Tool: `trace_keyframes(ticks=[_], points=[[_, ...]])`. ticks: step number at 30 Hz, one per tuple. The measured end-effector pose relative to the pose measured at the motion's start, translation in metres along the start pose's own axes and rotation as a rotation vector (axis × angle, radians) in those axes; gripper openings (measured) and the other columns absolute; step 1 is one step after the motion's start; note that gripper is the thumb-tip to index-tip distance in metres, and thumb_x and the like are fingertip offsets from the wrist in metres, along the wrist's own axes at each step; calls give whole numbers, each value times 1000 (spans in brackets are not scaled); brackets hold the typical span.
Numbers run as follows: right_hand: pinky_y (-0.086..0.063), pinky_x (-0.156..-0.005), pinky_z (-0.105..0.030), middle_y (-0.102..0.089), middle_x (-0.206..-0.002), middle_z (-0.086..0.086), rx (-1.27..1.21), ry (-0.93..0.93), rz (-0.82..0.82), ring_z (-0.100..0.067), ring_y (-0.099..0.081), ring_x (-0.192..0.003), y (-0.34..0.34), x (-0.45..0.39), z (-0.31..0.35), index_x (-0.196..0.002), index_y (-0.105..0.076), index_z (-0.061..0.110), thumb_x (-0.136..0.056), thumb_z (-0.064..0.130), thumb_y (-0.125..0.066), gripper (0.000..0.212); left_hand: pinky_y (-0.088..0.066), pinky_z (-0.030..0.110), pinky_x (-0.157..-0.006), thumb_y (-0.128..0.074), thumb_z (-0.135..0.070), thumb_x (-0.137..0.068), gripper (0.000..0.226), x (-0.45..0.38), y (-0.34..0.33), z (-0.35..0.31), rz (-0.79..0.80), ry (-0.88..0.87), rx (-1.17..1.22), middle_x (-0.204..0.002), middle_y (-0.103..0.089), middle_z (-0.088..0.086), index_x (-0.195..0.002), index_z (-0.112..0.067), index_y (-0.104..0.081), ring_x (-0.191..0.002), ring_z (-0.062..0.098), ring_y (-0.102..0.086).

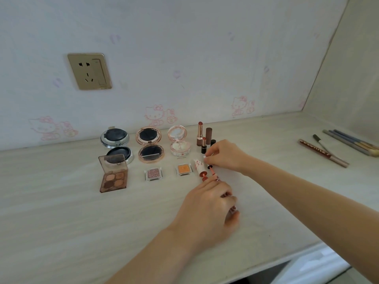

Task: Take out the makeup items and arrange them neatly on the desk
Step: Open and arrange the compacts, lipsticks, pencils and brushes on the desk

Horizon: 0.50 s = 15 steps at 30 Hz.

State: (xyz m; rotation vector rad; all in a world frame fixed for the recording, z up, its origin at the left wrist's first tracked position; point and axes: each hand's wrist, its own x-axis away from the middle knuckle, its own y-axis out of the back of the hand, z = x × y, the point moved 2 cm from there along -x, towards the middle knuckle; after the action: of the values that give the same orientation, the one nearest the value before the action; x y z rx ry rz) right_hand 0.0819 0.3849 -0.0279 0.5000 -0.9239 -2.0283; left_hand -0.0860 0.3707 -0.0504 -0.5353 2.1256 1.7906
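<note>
Pale wood-grain counter [61, 212] below cartoon wallpaper carries opened compacts [148, 143] and eyeshadows in rows, while the left hand [207, 203] grasps a lip-gloss tube and the right hand [223, 154] pinches its wand [211, 168], apparently displaying them side by side.

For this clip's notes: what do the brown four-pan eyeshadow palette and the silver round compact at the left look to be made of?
Brown four-pan eyeshadow palette: probably translucent tinted plastic; its raised lid lets the compact behind show through.

Silver round compact: mirror-bright chrome-like rim, either metal or metallised plastic; the picture cannot settle which. Its dark inner discs look matte.
</note>
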Motion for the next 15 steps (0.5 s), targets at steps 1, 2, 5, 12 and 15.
trace_keyframes(ticks=[1, 2, 5, 12, 15], points=[[-42, -76, -23, -62, -80, 8, 11, -2, 0, -13, -58, -89, 0, 0, 0, -96, -74, 12, -82, 21, -69, 17, -34, 25, -109, -58, -34, -82, 22, 0, 0, 0, 2, 1, 6, -92, -63, -6, -88, -20, -74, -92, 14, -59], [-41, -76, -23, -62, -82, 8, 16, -6, 1, -13, -58, -90, -1, -1, -1, -97, -74, 12, -82, 22, -68, 18, -34, 24, -108, -58, -34, -82, 22, 0, -1, 0, 2, 1, 11, -92, -63, -6, -88, -20, -74, -92, 13, -59], [-40, -73, -22, -62, -78, 10, 21, -12, 1, -13, -57, -88, -1, -2, -1, -96, -74, 13, -83, 22, -68, 17, -34, 23, -107, -58, -35, -82, 23, 1, -1, 1, -6, 0, 29, -94, -64, -7, -90, -20, -74, -94, 13, -59], [-44, -64, -23, -69, -82, -2, 49, 9, -12, -15, -57, -76, 5, 4, -3, -89, -73, 11, -86, 19, -59, 17, -40, 30, -105, -64, -38, -80, 29, 0, -1, 2, -24, -13, 45, -106, -68, -5, -99, -18, -72, -113, 15, -58], [-45, -67, -23, -65, -80, 4, 35, 22, -36, -13, -57, -73, 15, 15, -9, -96, -69, 14, -89, 19, -55, 17, -40, 30, -106, -62, -39, -83, 33, 0, 0, 2, -44, -6, 67, -113, -67, -5, -107, -17, -70, -120, 15, -55]])
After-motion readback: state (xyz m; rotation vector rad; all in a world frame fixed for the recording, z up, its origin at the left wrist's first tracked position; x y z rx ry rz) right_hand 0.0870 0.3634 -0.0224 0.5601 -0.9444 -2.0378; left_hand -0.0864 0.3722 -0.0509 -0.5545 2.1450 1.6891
